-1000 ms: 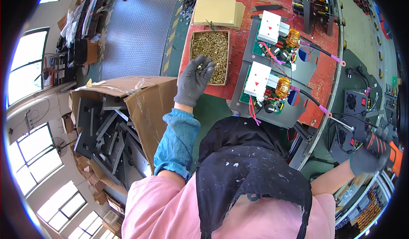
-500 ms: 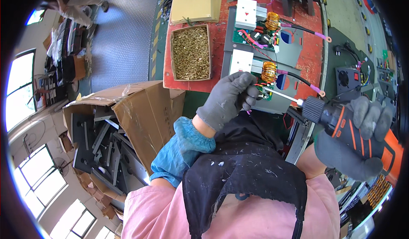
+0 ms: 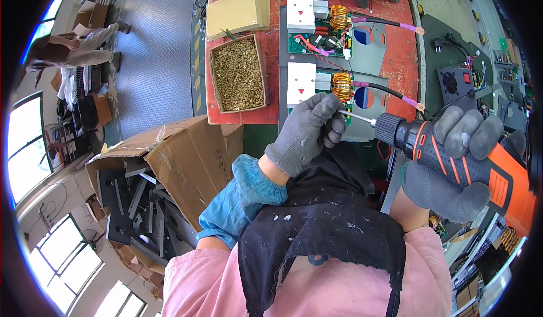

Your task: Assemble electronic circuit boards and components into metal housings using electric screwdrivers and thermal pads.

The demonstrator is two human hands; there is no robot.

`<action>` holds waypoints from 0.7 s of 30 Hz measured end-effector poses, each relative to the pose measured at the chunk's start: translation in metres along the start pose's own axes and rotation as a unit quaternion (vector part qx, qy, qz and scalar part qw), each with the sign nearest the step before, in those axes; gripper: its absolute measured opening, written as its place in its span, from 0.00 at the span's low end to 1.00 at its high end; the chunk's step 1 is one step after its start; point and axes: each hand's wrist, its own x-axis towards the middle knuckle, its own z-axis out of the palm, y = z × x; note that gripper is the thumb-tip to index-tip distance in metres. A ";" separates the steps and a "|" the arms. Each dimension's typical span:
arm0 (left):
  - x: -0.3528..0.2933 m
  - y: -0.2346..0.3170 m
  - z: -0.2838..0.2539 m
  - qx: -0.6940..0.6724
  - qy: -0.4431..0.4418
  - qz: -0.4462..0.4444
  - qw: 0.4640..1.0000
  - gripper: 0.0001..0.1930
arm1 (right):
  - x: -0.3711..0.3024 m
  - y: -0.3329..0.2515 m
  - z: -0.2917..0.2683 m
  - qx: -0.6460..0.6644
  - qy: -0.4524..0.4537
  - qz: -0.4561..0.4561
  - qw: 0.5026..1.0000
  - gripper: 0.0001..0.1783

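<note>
My right hand point(image 3: 452, 170), in a grey glove, is wrapped round an orange and black power screwdriver point(image 3: 430, 141). Its thin metal bit point(image 3: 357, 117) points left, and the tip meets the fingers of my left hand point(image 3: 314, 126). That hand, gloved too, is closed in a pinch; whatever it holds is hidden by the fingers. Just beyond it lies the nearer circuit board assembly, with a white block point(image 3: 301, 84), a copper coil point(image 3: 341, 86) and a black cable point(image 3: 382, 89) ending in a ring terminal. A second such circuit board point(image 3: 317, 44) lies farther off.
Left of the boards on the red table point(image 3: 277, 51) stands a carton of small brass-coloured screws point(image 3: 238, 75). Yellowish sheets point(image 3: 233, 15) are stacked behind it. A cardboard box point(image 3: 186, 164) of dark metal parts stands at left. A person point(image 3: 79, 48) is at far left.
The view has shifted, so the table appears farther left. My right hand has brought the screwdriver leftward, its bit now at my left fingers. The far-left person has moved lower in view.
</note>
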 end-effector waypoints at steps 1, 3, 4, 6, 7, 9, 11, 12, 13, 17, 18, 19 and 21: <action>0.000 -0.001 0.001 0.000 -0.001 0.006 1.000 0.19 | 0.000 -0.001 0.000 0.000 0.001 -0.001 1.000 0.24; 0.002 -0.002 0.002 0.000 -0.003 0.011 1.000 0.19 | 0.000 -0.002 0.002 -0.009 -0.012 0.004 1.000 0.24; 0.003 -0.002 0.002 -0.015 0.014 0.016 1.000 0.18 | 0.001 0.000 0.003 -0.010 -0.012 0.005 1.000 0.24; 0.004 -0.003 0.003 -0.030 0.029 0.020 0.999 0.16 | 0.001 0.002 0.004 0.031 0.007 0.012 0.999 0.33; 0.004 -0.002 0.003 -0.021 0.018 0.015 0.999 0.19 | 0.001 0.002 0.003 0.029 0.008 0.011 0.999 0.33; 0.004 -0.001 0.005 -0.012 0.008 0.009 1.000 0.22 | -0.001 0.002 0.002 -0.002 0.037 0.042 0.998 0.33; 0.002 0.001 0.007 0.004 0.023 -0.005 1.000 0.24 | 0.003 0.001 0.004 0.009 0.041 0.027 0.999 0.33; 0.001 0.002 0.005 0.003 0.026 -0.004 1.000 0.24 | 0.005 0.003 0.006 0.025 0.042 0.013 0.999 0.33; 0.000 0.002 0.002 0.019 0.030 0.001 0.999 0.25 | 0.006 0.006 0.005 0.027 0.041 0.015 0.999 0.33; 0.002 0.004 0.000 0.025 0.030 -0.009 0.999 0.25 | 0.008 0.010 -0.009 0.038 0.008 0.048 0.998 0.31; 0.003 0.004 -0.001 0.024 0.031 -0.010 0.999 0.25 | 0.009 0.011 -0.013 0.041 -0.001 0.056 0.998 0.30; 0.003 0.004 -0.002 0.022 0.028 -0.008 0.999 0.24 | 0.010 0.012 -0.016 0.044 -0.009 0.065 0.997 0.30; 0.003 0.007 -0.005 0.020 0.026 -0.007 0.999 0.23 | 0.011 0.017 -0.021 0.050 -0.028 0.081 0.995 0.29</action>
